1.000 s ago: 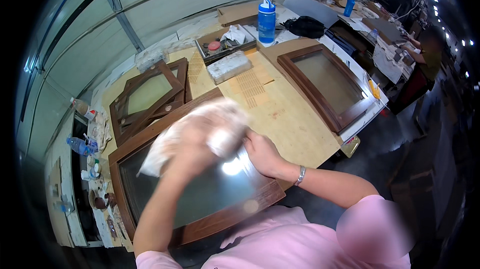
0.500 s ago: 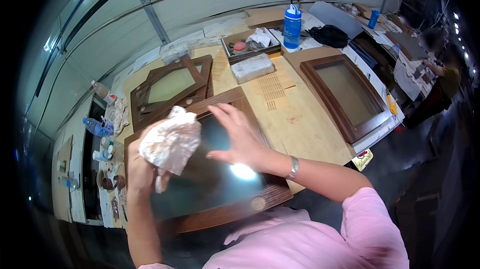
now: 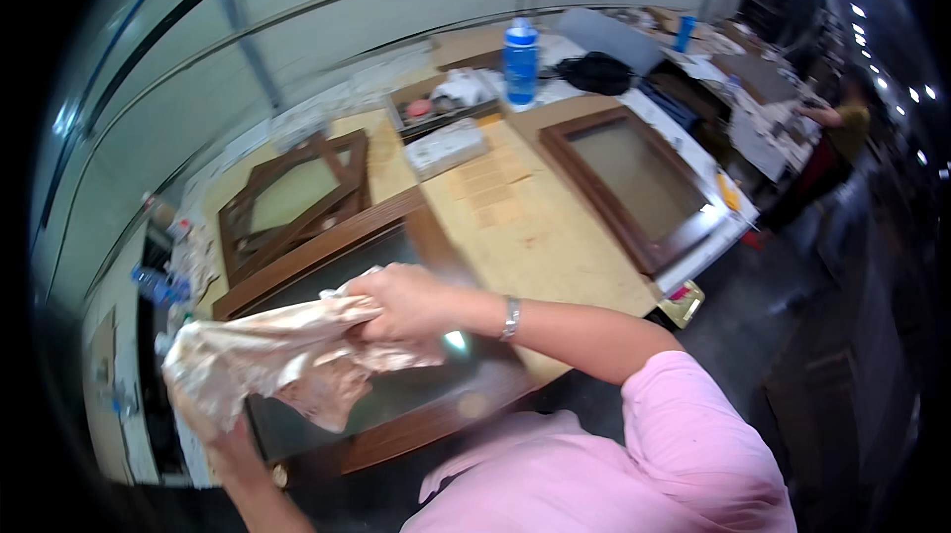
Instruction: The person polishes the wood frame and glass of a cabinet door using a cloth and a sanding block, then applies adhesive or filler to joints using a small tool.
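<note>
At eight o'clock the right hand (image 3: 404, 303) pinches a crumpled, brown-stained white cloth (image 3: 263, 355), the left hand (image 3: 206, 424) hiding its grip, and dangling dirty folds could smear the rectangular brown wooden-framed glass panel (image 3: 408, 400) beneath.

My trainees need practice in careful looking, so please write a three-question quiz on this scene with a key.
1. True or false: the left hand and right hand both hold the cloth over the nearest wooden frame.
2. The bottle beside the open box is: a) red; b) blue; c) green.
3. Fill in: a silver band sits on the ___ wrist.

Key: 1 true; 2 b; 3 right.
</note>
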### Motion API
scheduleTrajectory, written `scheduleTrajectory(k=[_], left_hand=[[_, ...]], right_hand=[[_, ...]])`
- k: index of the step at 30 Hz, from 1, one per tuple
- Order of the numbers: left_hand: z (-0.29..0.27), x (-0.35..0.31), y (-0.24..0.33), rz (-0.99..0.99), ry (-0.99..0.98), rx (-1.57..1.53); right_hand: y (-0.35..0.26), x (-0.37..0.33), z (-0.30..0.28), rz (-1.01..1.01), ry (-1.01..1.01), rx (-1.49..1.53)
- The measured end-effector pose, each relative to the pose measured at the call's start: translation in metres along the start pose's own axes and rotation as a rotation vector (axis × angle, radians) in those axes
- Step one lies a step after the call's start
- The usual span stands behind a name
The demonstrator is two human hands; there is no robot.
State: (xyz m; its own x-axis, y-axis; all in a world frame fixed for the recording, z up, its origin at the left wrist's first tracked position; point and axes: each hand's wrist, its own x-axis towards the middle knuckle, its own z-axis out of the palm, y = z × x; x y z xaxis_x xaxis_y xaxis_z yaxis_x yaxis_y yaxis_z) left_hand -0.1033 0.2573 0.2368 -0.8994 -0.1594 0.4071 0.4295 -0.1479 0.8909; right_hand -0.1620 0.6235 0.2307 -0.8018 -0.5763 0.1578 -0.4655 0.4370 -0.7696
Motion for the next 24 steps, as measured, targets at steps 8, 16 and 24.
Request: scheduleTrajectory(k=[8,16,24], left_hand=[[0.077,0.000,0.010,0.088,-0.252,-0.064],[0.197,-0.027,0.018,-0.144,-0.477,0.161],[0.047,0.080,0.037,0.075,-0.036,0.410]], right_hand=[[-0.048,-0.022,0.012,-0.314,0.181,-0.046],[0.013,-0.023,0.031,-0.405,0.288,0.968],[0.054,-0.086,-0.028,0.186,0.645,-0.421]])
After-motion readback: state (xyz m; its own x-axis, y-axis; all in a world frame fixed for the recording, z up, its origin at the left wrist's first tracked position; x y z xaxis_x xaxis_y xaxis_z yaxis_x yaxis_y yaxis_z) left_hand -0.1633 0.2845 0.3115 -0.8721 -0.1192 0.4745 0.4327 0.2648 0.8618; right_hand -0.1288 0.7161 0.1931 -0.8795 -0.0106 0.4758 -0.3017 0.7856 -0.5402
